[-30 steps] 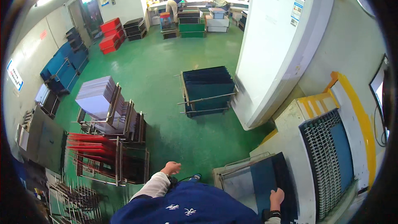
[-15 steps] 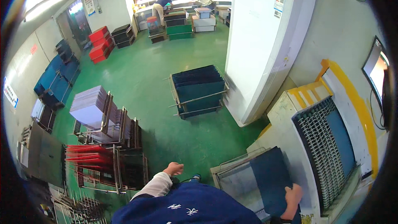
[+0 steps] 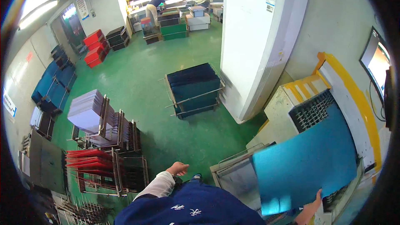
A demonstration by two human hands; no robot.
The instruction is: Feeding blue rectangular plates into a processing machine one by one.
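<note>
My right hand (image 3: 310,208) grips the lower edge of a large, flat teal-blue sheet (image 3: 306,158), fingers mostly under or behind it. The sheet lies tilted over the roller machine (image 3: 313,112), its far right end resting against the rollers and hiding most of them. Its left end reaches over a pale framed rack (image 3: 239,177) beside the machine. My left hand (image 3: 178,168) hangs in front of my body, fingers curled, with nothing visible in it.
A wire rack of dark blue sheets (image 3: 193,89) stands on the green floor ahead. Racks with lilac sheets (image 3: 85,110) and red sheets (image 3: 89,160) stand at my left. A tall white cabinet unit (image 3: 254,46) rises behind the machine. People (image 3: 157,2) work at a far bench.
My right hand has swung the sheet from the rack up and rightward onto the rollers, where it now shows bright teal. My left hand has barely moved.
</note>
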